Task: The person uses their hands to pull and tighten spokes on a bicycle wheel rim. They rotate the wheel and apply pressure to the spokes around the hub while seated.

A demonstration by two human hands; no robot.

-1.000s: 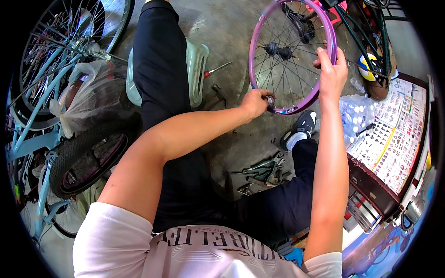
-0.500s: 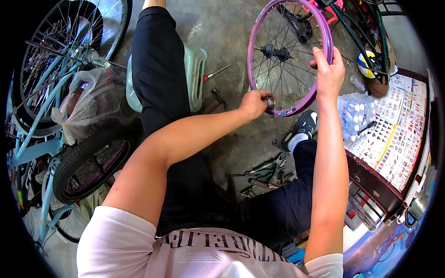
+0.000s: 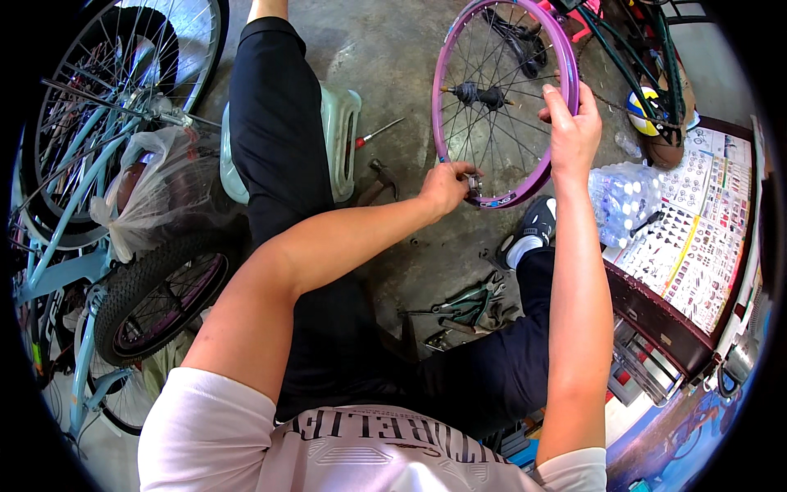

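A bicycle wheel without a tire, with a purple rim [image 3: 438,107], black spokes and a dark hub [image 3: 482,95], is held upright at a tilt beyond my knees. My right hand [image 3: 572,135] grips the rim's right side, thumb on the inner side and fingers wrapped around it. At the rim's lower left, my left hand [image 3: 445,187] is closed on a small silver spoke wrench [image 3: 475,185], set against the spoke ends just inside the rim. The left fingertips partly hide the wrench.
On the concrete floor lie pliers [image 3: 467,305], a red-handled screwdriver [image 3: 380,132] and a hammer [image 3: 381,174]. A pale green plastic stool [image 3: 345,139] stands under my left leg. Bicycles and a knobby tire [image 3: 123,324] crowd the left. Wrapped water bottles [image 3: 625,201] sit beside a chart-covered table [image 3: 697,246].
The whole view has shifted slightly left. Both hands keep their places on the wheel, with only slight finger movement at the spoke wrench.
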